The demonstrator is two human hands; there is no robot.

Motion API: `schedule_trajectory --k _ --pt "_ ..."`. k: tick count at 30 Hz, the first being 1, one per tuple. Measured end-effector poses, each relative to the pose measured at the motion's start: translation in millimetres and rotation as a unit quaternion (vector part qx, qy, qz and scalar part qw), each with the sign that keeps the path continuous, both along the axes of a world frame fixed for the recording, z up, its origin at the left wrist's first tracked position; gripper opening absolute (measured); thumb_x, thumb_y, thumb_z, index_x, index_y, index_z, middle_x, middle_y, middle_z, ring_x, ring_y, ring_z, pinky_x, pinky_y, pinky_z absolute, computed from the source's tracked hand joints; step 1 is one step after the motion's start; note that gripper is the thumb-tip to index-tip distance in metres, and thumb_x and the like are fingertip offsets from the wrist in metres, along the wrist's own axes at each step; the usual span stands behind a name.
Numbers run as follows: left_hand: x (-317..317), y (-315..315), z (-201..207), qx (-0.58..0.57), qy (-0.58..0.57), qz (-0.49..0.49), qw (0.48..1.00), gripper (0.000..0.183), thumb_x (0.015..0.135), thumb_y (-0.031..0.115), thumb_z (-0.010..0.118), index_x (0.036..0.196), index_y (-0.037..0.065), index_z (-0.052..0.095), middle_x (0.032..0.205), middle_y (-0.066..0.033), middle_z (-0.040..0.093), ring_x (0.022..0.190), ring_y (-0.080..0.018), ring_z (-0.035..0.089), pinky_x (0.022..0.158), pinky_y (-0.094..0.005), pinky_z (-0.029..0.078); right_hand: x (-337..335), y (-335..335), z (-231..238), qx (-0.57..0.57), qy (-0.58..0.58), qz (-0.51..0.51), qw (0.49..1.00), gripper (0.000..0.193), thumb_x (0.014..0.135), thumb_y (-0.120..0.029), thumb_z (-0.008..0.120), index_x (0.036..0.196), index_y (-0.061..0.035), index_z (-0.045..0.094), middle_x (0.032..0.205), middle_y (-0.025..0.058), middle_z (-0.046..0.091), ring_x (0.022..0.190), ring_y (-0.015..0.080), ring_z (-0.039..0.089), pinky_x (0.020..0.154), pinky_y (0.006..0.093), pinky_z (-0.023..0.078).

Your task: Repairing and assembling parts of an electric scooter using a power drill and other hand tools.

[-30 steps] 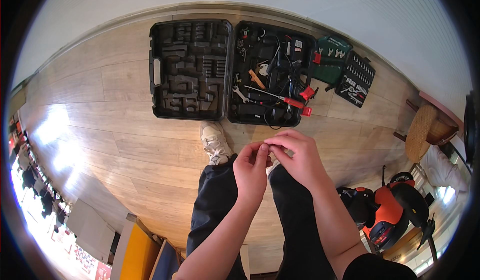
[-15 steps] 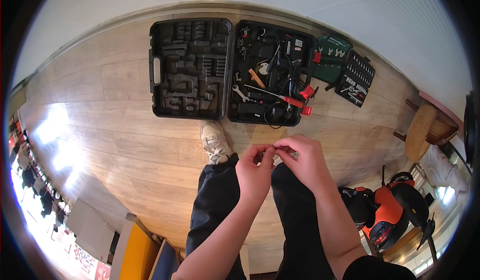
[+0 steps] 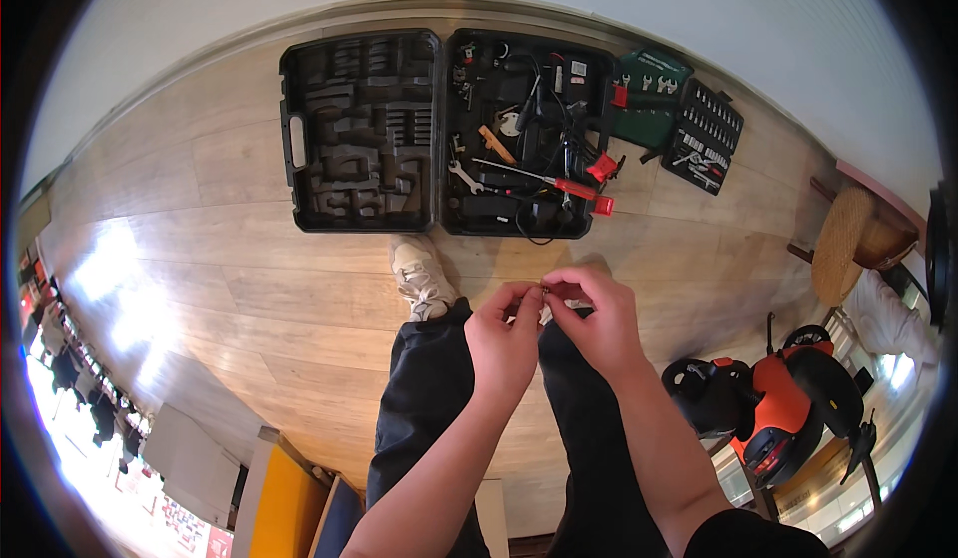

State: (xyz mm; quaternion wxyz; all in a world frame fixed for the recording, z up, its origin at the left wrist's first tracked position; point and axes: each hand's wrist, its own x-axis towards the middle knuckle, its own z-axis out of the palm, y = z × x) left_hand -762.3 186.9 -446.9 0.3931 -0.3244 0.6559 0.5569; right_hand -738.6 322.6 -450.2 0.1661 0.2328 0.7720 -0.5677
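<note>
Above my knees, my left hand [image 3: 502,333] and my right hand [image 3: 596,318] meet at the fingertips. Both are pinched on one tiny dark, metallic-looking piece [image 3: 545,290], too small to name. Beyond them on the floor lies an open black tool case [image 3: 436,139]. Its left half shows bare moulded slots. Loose tools fill the right half: a red-handled screwdriver [image 3: 559,183] lying across it, an open-end wrench [image 3: 464,178], a wooden-coloured handle [image 3: 496,145] and tangled black cables.
Right of the case lie a green wrench pouch [image 3: 649,119] and a black socket set [image 3: 704,144]. An orange and black machine [image 3: 783,398] stands to my right, with a woven stool [image 3: 843,244] beyond it. A yellow panel [image 3: 282,503] is at lower left. My shoe [image 3: 421,277] is close to the case.
The view has shifted a little, so the case and tools sit slightly further left and up. My hands stay pinched together, and the small piece between them shows a bit more.
</note>
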Motion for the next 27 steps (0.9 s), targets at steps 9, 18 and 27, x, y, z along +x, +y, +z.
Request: schedule_trajectory --k 9,18,27 --pt "0 13 4 0.079 0.074 0.067 0.992 0.011 0.1 0.005 0.065 0.105 -0.003 0.07 0.091 -0.0058 0.07 0.076 -0.01 0.064 0.07 -0.0239 0.053 -6 13 6 -0.027 0.07 -0.082 0.994 0.027 0.081 0.01 0.075 0.105 -0.0018 0.07 0.102 0.0082 0.068 0.084 0.0176 0.073 0.077 0.0282 0.06" --pt "3 20 2 0.072 0.119 0.041 0.989 0.008 0.098 0.003 0.067 0.101 -0.002 0.071 0.088 -0.0038 0.064 0.072 -0.0085 0.06 0.065 -0.0232 0.049 -5 31 10 0.029 0.107 0.019 0.994 0.027 0.078 0.01 0.078 0.101 -0.0027 0.071 0.101 0.01 0.067 0.081 0.0183 0.071 0.07 0.0282 0.058" --pt "3 21 2 0.032 0.162 -0.014 0.986 0.006 0.096 0.002 0.068 0.098 -0.003 0.07 0.085 -0.0047 0.064 0.069 -0.0087 0.056 0.062 -0.0238 0.045 -11 34 15 0.034 0.109 0.044 0.993 0.024 0.079 0.007 0.076 0.099 -0.0026 0.07 0.094 0.0086 0.068 0.076 0.0195 0.072 0.067 0.0286 0.059"
